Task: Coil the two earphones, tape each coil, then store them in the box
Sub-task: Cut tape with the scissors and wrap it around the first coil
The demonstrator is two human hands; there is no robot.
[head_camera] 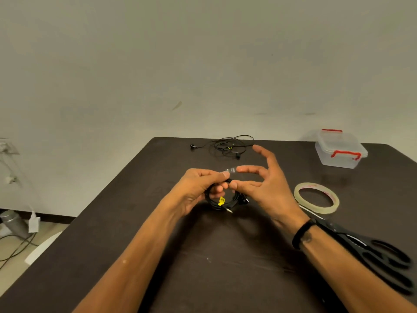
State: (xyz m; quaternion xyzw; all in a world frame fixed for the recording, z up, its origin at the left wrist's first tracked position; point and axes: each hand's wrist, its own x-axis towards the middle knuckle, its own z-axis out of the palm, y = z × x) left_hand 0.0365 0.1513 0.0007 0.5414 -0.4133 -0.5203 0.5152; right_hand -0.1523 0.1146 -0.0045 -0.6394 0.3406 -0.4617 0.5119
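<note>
The dark brown table (203,256) fills the lower half of the view, its far edge meeting a pale wall (158,64). At about 4 o'clock on the table lie black-handled scissors (370,256), partly under the right forearm, blades pointing toward the tape. Out at 2 o'clock, near the far right corner, stands a clear plastic box (340,150) with red latches, lid on. Just nearer, at about 3 o'clock from the hands, a roll of clear tape (317,198) lies flat, well apart from the box.

At 12 o'clock, by the far edge, the second earphone (228,146) lies loose and uncoiled, its black cable in untidy loops with an earbud trailing toward the left.

Near the table's centre, the left hand (196,188) has its fingers closed around the top of the coiled earphone (222,201), thumb pressing on the bundle; the black coil hangs below the grip, with a yellow tag and the metal jack at its lower edge and an earbud sticking out on its right. The right hand (266,181) is spread wide, with only its thumb and forefinger drawn near each other at the coil's top, where a short strip of clear tape (231,170) stands between the two hands; whether the fingertips actually pinch the strip I cannot tell. A black band circles the right wrist
</note>
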